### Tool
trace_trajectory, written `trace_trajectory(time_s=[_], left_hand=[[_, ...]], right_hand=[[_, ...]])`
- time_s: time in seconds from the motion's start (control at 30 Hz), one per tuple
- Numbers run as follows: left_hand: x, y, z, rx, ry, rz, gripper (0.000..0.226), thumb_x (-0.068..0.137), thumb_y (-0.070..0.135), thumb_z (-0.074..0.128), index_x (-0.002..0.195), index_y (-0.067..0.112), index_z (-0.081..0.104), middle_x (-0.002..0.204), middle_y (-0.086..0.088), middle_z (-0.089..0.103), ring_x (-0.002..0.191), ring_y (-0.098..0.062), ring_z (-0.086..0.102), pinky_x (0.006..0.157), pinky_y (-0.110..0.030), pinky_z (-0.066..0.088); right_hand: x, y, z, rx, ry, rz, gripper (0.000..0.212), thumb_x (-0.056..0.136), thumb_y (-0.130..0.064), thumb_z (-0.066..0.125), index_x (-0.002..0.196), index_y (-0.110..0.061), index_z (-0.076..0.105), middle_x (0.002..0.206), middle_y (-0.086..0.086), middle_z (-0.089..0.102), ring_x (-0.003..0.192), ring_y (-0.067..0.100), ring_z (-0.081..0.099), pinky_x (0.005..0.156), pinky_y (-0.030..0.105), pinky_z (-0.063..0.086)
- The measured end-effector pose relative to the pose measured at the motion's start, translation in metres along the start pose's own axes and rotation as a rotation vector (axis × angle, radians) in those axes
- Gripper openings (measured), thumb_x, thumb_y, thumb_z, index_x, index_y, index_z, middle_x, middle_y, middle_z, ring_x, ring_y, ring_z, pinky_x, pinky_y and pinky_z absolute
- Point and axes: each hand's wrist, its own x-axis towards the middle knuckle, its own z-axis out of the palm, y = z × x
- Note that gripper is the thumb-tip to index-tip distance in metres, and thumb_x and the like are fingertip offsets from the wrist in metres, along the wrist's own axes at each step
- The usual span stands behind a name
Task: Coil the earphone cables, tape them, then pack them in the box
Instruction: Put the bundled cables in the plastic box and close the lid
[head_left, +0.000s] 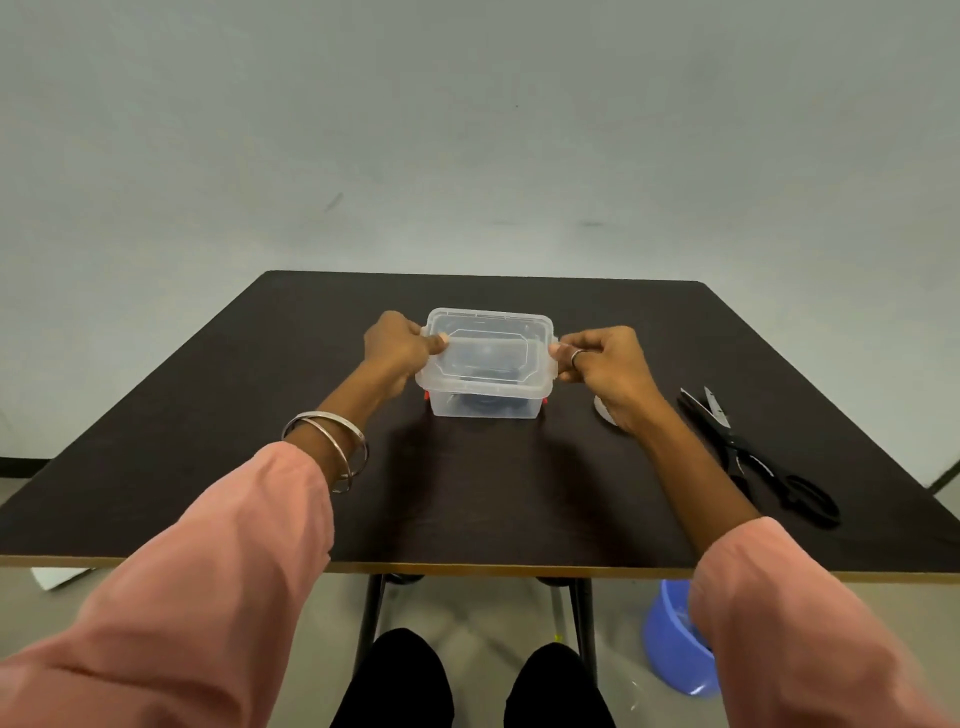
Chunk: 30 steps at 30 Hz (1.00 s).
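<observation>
A: What is the biggest thing there?

B: A dark square table (467, 493), with pale wall behind it and both pink sleeves reaching over its near edge

A: And on it?

B: A clear plastic box (485, 402) stands between the two hands, its clear lid (488, 348) held at both short ends and sitting tilted over the box rather than seated flat. Small red latches (427, 395) show at the lower corners of the box

A: The earphone cables?

B: Dark coils (480, 402) lie inside the box, seen through its wall; whether they are taped I cannot tell

A: How do the hands grip?

B: The left hand (397, 345) is curled round the left end of the lid, thumb on top. The right hand (602, 364) pinches the right end, thumb and forefinger closed on the rim, a ring (577, 356) on one finger

A: Anything else?

B: Black scissors (753, 457) lie to the right of the right hand, well clear of it, blades pointing away from the person. A pale tape roll (605, 410) sits just under the right wrist, mostly hidden. Two metal bangles (332, 449) hang on the left wrist. Below the table edge, right of the right sleeve, stands a blue bucket (670, 639)
</observation>
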Motion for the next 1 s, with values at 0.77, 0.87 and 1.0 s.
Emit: trace_trajectory(time_s=[0.77, 0.87, 1.0], left_hand=[[0.004, -0.016, -0.010, -0.239, -0.244, -0.312, 0.029, 0.092, 0.018, 0.063, 0.114, 0.000, 0.061, 0.092, -0.016, 0.067, 0.083, -0.029, 0.066, 0.080, -0.043, 0.054], [0.008, -0.022, -0.009, -0.277, -0.163, -0.342, 0.045, 0.083, 0.022, 0.074, 0.117, -0.002, 0.058, 0.101, -0.017, 0.069, 0.084, -0.027, 0.069, 0.067, -0.037, 0.058], [0.011, -0.024, -0.005, -0.281, -0.042, -0.287, 0.046, 0.076, 0.021, 0.080, 0.110, -0.004, 0.061, 0.103, -0.018, 0.068, 0.077, -0.025, 0.070, 0.051, -0.035, 0.060]], right_hand=[[0.022, 0.024, 0.023, 0.090, -0.066, 0.267, 0.025, 0.092, -0.024, 0.063, 0.097, 0.001, 0.064, 0.098, 0.019, 0.071, 0.084, 0.027, 0.070, 0.072, 0.042, 0.060], [0.022, 0.021, 0.021, 0.123, -0.043, 0.323, 0.032, 0.089, -0.023, 0.067, 0.100, 0.006, 0.064, 0.088, 0.017, 0.069, 0.072, 0.023, 0.065, 0.066, 0.037, 0.058], [0.027, 0.020, 0.020, 0.038, 0.076, 0.314, 0.039, 0.077, -0.026, 0.079, 0.092, 0.009, 0.067, 0.084, 0.016, 0.071, 0.065, 0.023, 0.064, 0.058, 0.034, 0.058]])
